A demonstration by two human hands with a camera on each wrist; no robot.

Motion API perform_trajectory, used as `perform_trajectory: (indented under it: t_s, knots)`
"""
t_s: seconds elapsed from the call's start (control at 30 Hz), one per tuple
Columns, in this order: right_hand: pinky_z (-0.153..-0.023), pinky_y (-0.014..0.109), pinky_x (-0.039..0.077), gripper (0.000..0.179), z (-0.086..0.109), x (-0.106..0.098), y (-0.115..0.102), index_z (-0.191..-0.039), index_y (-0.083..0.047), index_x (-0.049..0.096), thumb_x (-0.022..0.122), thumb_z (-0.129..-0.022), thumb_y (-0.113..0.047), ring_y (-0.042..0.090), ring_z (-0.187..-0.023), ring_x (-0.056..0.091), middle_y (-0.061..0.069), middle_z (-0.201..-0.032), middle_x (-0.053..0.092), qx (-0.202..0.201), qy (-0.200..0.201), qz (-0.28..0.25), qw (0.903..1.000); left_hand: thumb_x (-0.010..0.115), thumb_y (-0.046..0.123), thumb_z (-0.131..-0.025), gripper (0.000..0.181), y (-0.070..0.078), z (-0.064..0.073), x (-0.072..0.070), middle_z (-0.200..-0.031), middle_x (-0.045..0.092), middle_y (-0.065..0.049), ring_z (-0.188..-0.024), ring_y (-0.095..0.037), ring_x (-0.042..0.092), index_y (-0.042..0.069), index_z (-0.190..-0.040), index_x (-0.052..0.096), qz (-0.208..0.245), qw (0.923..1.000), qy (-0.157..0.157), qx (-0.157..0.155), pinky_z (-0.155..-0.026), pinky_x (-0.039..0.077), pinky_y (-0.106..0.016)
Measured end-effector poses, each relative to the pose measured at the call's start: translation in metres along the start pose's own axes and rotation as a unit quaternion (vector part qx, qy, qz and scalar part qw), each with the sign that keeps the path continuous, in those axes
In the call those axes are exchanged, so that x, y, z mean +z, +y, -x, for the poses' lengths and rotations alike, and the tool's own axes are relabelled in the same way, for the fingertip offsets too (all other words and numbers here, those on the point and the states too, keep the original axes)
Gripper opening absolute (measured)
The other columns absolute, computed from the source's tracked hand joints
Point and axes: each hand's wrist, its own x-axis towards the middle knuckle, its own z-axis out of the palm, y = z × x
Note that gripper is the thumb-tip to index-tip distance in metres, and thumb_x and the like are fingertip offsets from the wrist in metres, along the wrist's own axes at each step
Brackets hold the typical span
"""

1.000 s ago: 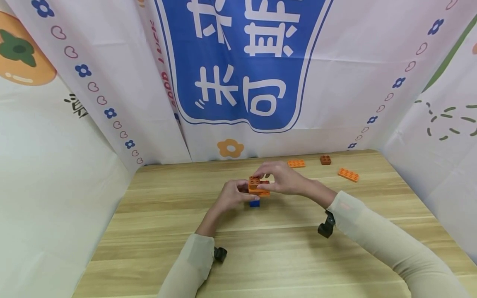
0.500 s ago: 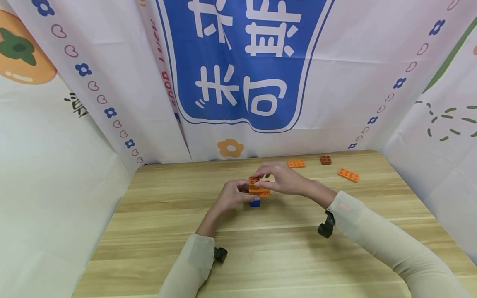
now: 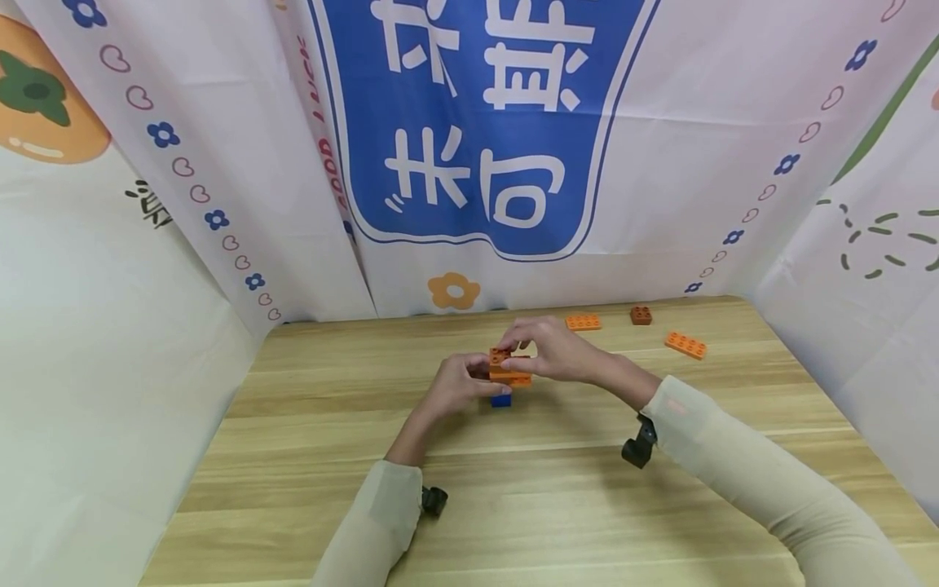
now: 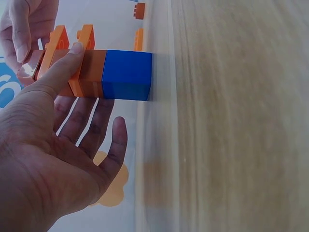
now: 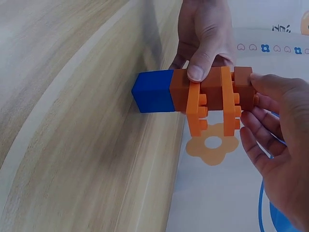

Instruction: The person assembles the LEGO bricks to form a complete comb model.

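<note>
Head view: beyond my hands the backdrop (image 3: 645, 187) reads 可; my left grip (image 3: 456, 381) holds the brick tower (image 3: 511, 378), my right grip (image 3: 557, 352) pinches its top brick (image 3: 496, 359). Left wrist: the blue brick (image 4: 127, 75) sits below my left thumb. Right wrist: the upper orange plate (image 5: 228, 106) juts between both thumbs.

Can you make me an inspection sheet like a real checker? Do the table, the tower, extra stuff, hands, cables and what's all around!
Surface: table, wood-grained.
Job's things: brick tower, with a blue brick at the bottom; two flat orange bricks stick out the same side.
Clutter: a loose orange brick, another orange brick and a loose brown brick, farther back, right of the tower.
Left hand: grips the tower.
Right hand: pinches the top brown brick.
Cables: nothing seen.
Surroundings: printed cloth behind and on both sides.
</note>
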Motion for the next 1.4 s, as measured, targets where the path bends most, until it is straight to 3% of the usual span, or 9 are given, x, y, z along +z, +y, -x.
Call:
perform_trajectory:
  t_s: [0.23,0.43,0.9,1.2,1.4]
  knots:
    - [-0.084,0.04,0.06,0.019,-0.001,0.0002,-0.0026,-0.111,-0.008,0.082,0.083,-0.094,-0.018,0.022,-0.097,0.073,0.001,-0.106,0.077,0.013,0.003,0.017,0.9998,0.092,0.021,-0.085,0.03,-0.0005,0.0,0.0006,-0.102,0.08,-0.001,-0.091,-0.015,0.073,0.011,-0.111,0.081,0.005,1.0,0.003,-0.005,-0.084,0.06,-0.033]
    - [-0.083,0.034,0.059,0.02,-0.0015,0.0008,-0.0024,-0.111,-0.009,0.083,0.083,-0.094,-0.018,0.023,-0.097,0.073,0.0,-0.106,0.076,0.025,0.0,0.019,0.9995,0.092,0.021,-0.086,0.029,-0.0008,-0.0002,0.0006,-0.102,0.08,0.0,-0.091,-0.015,0.074,0.011,-0.11,0.081,0.006,1.0,0.001,0.001,-0.085,0.06,-0.034]
    - [-0.078,0.049,0.059,0.017,-0.0042,-0.0002,-0.0063,-0.109,-0.009,0.083,0.083,-0.094,-0.016,0.02,-0.091,0.069,0.0,-0.104,0.076,0.036,-0.006,0.015,0.9992,0.091,0.023,-0.086,0.029,0.0005,-0.0005,-0.0012,-0.104,0.08,0.0,-0.093,-0.015,0.074,0.012,-0.111,0.081,0.009,1.0,-0.003,-0.002,-0.086,0.06,-0.035]
    - [-0.084,0.044,0.061,0.019,-0.0035,0.001,-0.0034,-0.112,-0.01,0.082,0.083,-0.094,-0.017,0.017,-0.096,0.071,-0.001,-0.106,0.076,0.042,-0.006,0.016,0.999,0.092,0.023,-0.086,0.027,-0.0025,-0.0009,-0.0003,-0.102,0.08,0.001,-0.092,-0.015,0.074,0.013,-0.109,0.081,0.007,1.0,0.002,-0.003,-0.086,0.059,-0.036]
    - [-0.087,0.045,0.06,0.019,-0.001,-0.0007,0.0005,-0.114,-0.01,0.082,0.08,-0.097,-0.019,0.017,-0.099,0.071,0.0,-0.107,0.077,0.034,-0.006,-0.013,0.9993,0.092,0.023,-0.086,0.028,-0.0025,-0.001,-0.0007,-0.102,0.08,0.001,-0.091,-0.015,0.074,0.013,-0.11,0.081,0.005,1.0,-0.002,-0.001,-0.085,0.059,-0.034]
